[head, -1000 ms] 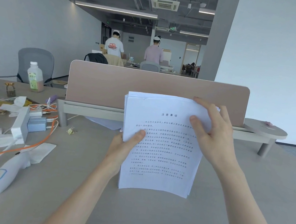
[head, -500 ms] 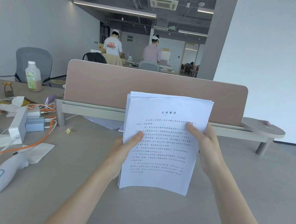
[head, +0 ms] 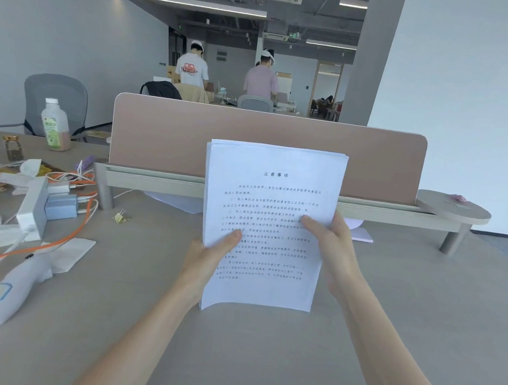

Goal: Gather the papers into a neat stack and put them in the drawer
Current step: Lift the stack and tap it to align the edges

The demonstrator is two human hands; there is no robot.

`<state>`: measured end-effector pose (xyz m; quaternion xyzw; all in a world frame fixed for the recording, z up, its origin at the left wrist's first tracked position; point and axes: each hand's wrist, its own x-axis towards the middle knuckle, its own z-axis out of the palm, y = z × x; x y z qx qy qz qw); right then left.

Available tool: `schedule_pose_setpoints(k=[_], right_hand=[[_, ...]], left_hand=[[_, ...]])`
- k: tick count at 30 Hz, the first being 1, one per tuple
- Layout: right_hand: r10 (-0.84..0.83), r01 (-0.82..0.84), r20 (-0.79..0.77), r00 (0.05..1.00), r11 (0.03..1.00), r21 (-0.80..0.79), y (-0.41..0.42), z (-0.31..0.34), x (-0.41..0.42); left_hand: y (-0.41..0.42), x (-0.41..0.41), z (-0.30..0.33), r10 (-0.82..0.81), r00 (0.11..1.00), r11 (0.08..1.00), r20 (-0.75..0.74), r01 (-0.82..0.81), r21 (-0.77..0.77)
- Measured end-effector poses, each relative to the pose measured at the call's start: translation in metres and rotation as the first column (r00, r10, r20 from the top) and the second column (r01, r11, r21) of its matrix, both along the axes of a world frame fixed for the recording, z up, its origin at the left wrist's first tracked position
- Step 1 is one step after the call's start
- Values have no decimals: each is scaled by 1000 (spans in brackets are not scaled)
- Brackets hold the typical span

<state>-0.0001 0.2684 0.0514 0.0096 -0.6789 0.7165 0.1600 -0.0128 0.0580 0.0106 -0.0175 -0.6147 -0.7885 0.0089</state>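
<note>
one stack of papers (head: 266,224) stands upright on its lower edge on the desk (head: 393,314), just in front of the pink divider panel (head: 266,147), printed side toward the camera. two hands hold it: the left hand (head: 207,259) clamps the stack's left edge, thumb on the front sheet, and the right hand (head: 335,250) clamps the right edge, thumb across the text. the top edges of the sheets sit nearly flush, a few slightly offset at the upper left corner.

left of the divider panel stands one bottle (head: 55,124) holding a brownish liquid, with one grey chair (head: 55,104) behind it. in front and to the left of the panel lie one orange cable (head: 38,244), one white handheld device (head: 12,290) and one gold binder clip (head: 122,216). at the panel's right end is one round shelf (head: 453,209). beyond the panel stand two people (head: 227,70), backs turned.
</note>
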Motion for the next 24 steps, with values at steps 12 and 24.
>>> schedule_pose_setpoints(k=[12,24], right_hand=[[-41,41,1,999,999,31,-13,-37,-7],[-78,77,36,996,996,43,-18,-73,-19]], left_hand=[[-1,-4,-11,39,999,997,-3,-39,-66],[-4,-23,-28,61,998,992,21,-58,-113]])
